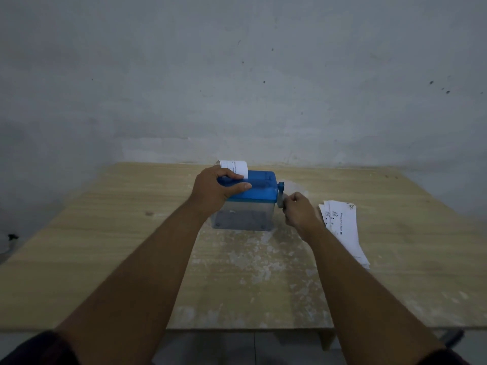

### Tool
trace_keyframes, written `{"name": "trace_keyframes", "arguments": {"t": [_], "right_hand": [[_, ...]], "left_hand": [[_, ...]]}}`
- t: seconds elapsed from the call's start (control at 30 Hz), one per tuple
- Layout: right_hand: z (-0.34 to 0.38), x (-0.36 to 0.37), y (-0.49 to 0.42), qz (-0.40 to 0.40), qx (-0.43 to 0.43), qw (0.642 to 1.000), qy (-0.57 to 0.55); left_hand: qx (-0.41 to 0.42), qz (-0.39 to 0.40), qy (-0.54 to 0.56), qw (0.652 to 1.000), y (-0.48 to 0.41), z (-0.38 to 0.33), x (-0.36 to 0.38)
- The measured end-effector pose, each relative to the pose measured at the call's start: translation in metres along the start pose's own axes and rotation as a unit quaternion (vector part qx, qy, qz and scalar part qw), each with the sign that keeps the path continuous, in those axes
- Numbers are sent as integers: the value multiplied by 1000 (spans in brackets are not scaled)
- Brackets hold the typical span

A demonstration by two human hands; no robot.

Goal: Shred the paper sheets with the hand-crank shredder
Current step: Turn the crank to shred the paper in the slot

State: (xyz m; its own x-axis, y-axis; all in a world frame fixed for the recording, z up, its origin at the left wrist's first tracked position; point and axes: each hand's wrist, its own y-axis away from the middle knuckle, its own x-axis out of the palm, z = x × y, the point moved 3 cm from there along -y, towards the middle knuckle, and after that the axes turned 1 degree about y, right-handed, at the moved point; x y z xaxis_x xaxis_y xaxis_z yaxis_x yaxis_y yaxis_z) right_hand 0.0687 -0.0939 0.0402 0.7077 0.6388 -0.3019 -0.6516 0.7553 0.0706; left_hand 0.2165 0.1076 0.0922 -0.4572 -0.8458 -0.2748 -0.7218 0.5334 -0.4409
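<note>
Head view: my left hand grips the shredder near the tabletop's far edge, my right hand pinches the crank; I should turn steadily, keeping the sheet straight.

Both bare forearms reach forward. The left hand curls over the shredder top; the right hand pinches the crank, fingers curled.

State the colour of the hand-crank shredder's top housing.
The plastic top housing is blue, best seen in the head view.
</note>
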Motion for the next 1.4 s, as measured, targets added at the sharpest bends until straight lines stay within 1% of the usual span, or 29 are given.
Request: {"name": "trace_keyframes", "arguments": {"t": [0.07, 0.13, 0.27, 0.33, 0.43, 0.53, 0.63, 0.73, 0.83, 0.93, 1.03, 1.13, 1.23, 1.33, 1.4], "right_hand": [[1, 0, 12, -31, -21, 999, 33], [2, -1, 24, -52, -27, 998, 32], [4, -8, 43, -61, -30, 997, 30], [7, -12, 47, -61, -28, 998, 11], [12, -17, 46, -59, -19, 997, -48], [17, -23, 50, -37, -17, 996, -82], [44, -26, 54, -13, -68, 989, -134], [74, -29, 43, -26, -116, 985, -122], [85, -28, 26, -38, -133, 985, -100], [92, -25, 14, -48, -140, 984, -102], [89, -21, 0, -57, -127, 985, -98], [77, -12, -14, -39, -105, 988, -107], [70, -8, -21, -40, -87, 990, -101], [47, -3, -23, -12, -35, 998, -54], [28, 2, -23, 3, 2, 998, -56]], "left_hand": [[-3, 0, -1, 1000, 0, 0, 0], [-8, 0, 2, 1000, 0, -1, 0], [-10, 0, 5, 1000, 0, -2, 0], [-14, 1, -2, 1000, -1, -1, 0], [-12, 0, -22, 1000, -2, -1, 1], [-8, -6, -19, 1000, -1, -1, 1], [0, 8, -26, 1000, -1, -4, 0], [1, 29, -16, 999, 2, -6, -1], [3, 27, -19, 999, 2, -7, -3], [9, 25, -13, 1000, 2, -5, -1], [22, 18, -10, 1000, 4, -4, -2], [21, 24, -14, 999, 5, -3, -3], [23, 23, -21, 999, 7, -6, -5], [29, 25, -27, 999, 7, -8, -3], [26, 22, -20, 999, 5, -7, -2]]}}
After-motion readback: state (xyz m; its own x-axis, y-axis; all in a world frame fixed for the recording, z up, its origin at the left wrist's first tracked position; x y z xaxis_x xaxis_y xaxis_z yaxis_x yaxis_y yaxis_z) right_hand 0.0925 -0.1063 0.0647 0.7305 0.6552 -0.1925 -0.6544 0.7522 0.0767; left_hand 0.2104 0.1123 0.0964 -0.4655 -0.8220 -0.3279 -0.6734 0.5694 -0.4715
